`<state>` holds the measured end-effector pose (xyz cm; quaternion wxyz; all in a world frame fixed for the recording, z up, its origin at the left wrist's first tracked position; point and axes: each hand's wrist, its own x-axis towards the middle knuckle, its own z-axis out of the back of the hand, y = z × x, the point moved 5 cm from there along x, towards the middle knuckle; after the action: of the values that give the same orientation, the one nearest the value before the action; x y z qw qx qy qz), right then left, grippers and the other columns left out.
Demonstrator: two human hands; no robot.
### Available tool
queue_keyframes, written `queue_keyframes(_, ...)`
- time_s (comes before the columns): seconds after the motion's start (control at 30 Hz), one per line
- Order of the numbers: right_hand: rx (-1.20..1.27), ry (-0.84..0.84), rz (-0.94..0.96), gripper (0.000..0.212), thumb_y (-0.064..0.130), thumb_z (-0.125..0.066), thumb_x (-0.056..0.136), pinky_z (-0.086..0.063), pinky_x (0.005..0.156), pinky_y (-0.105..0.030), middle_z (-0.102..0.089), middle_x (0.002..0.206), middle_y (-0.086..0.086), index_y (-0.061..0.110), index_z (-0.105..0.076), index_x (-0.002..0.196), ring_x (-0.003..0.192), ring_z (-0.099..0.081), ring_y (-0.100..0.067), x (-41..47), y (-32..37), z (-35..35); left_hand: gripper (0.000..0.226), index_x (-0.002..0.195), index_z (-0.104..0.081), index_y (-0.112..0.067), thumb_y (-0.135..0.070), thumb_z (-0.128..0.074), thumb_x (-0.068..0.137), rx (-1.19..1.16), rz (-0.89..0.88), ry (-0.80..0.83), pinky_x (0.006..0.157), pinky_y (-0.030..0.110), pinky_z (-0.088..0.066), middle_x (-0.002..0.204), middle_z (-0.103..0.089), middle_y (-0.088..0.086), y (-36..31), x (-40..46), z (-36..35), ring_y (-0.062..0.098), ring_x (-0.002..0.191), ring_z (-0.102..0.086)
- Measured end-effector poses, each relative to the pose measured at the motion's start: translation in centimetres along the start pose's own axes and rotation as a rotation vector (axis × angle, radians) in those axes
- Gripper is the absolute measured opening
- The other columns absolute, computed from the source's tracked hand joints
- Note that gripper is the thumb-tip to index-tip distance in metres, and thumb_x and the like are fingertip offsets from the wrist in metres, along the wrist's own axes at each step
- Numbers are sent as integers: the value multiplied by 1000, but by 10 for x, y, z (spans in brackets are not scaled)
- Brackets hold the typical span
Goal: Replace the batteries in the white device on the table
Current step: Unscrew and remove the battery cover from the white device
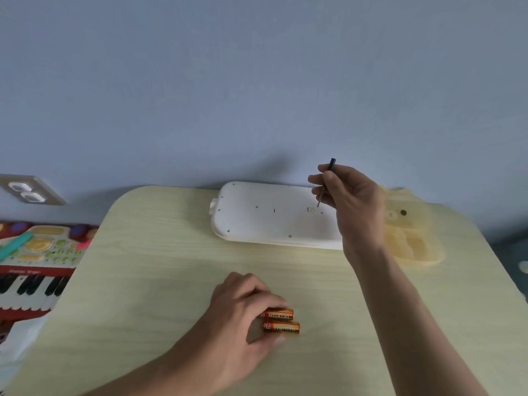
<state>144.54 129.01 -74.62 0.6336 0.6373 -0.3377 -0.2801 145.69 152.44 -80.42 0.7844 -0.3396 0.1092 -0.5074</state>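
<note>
The white device [274,217] lies face down at the surface's [171,252] far edge. Right hand [351,195] fingers pinch a thin screwdriver [325,184] above it; left hand [243,310] fingers rest together on two batteries [281,321]. The batteries are likely light, smooth and prone to rolling; grip their sides.

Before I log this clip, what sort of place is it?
Probably a room in a home, perhaps a child's: a toy keyboard beside a small wooden table, and a wall outlet on a plain blue wall.

A home room: toy keyboard [37,267], wall outlet [27,192], wooden table [171,252].
</note>
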Motion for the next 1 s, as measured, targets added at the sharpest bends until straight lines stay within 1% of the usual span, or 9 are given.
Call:
queue_keyframes(0.2, 3, 13, 33, 17, 9, -58, 99, -59, 77, -33, -79, 86, -7, 7, -74, 104, 71, -67, -17, 5, -7, -2, 48, 115, -62, -49, -69, -63, 71, 15, 10, 37, 98, 11, -32, 107, -46, -30, 7, 1, -2, -8, 110, -43)
queue_keyframes(0.37, 1, 25, -8, 16, 9, -59, 99, -59, 76, -32, -79, 89, -9, 9, -74, 103, 71, -67, -17, 4, -16, -4, 67, 119, -62, -52, -80, -61, 58, -29, 98, 109, 96, 3, -31, 115, -39, -34, 5, 8, 5, -10, 118, -39)
queue_keyframes(0.47, -4, 26, -17, 16, 10, -59, 98, -59, 76, -31, -80, 88, -6, 10, -74, 103, 71, -67, -15, 6, -18, -5, 66, 121, -62, -51, -81, -65, 62, -42, 85, 93, 96, 4, -33, 113, -45, -33, -3, 15, 18, -9, 119, -44)
queue_keyframes(0.53, -7, 26, -19, 16, 10, -59, 98, -59, 75, -30, -80, 88, -6, 10, -74, 103, 70, -67, -14, 7, -20, -5, 57, 120, -63, -47, -76, -66, 70, -36, 41, 33, 96, 8, -36, 109, -52, -30, -10, 27, 31, -5, 116, -50)
queue_keyframes(0.63, -16, 28, -15, 15, 9, -60, 98, -58, 74, -28, -80, 89, -6, 9, -74, 103, 69, -67, -13, 7, -22, -5, 45, 115, -68, -39, -65, -67, 78, -69, -12, -132, 85, 9, -37, 100, -61, -23, -20, 59, 56, 3, 104, -57)
queue_keyframes(0.7, -25, 33, -12, 15, 9, -61, 98, -58, 74, -27, -80, 90, -5, 9, -74, 104, 71, -68, -12, 8, -23, -6, 38, 109, -70, -34, -56, -69, 79, -159, -3, -254, 76, 8, -37, 95, -65, -17, -22, 87, 69, 7, 96, -59)
queue_keyframes(0.8, -26, 31, -11, 14, 7, -62, 97, -58, 72, -24, -79, 81, 4, 10, -75, 103, 71, -68, -10, 7, -22, -7, 25, 103, -74, -26, -39, -77, 81, -315, 33, -396, 72, 10, -40, 91, -69, -9, -17, 130, 75, 9, 86, -63)
queue_keyframes(0.87, -34, 30, -10, 16, 6, -61, 97, -59, 73, -25, -78, 77, 8, 15, -75, 100, 71, -68, -10, 5, -20, -8, 24, 106, -75, -25, -31, -78, 83, -344, 53, -397, 73, 14, -44, 93, -69, -8, -10, 157, 69, 7, 84, -63)
queue_keyframes(1.0, -95, 48, 21, 21, 8, -61, 97, -58, 83, -40, -77, 78, 2, 21, -77, 94, 76, -69, -15, 4, -17, -5, 29, 118, -74, -24, -22, -74, 89, -318, 66, -241, 77, 20, -47, 98, -69, -10, -4, 190, 49, 6, 86, -65)
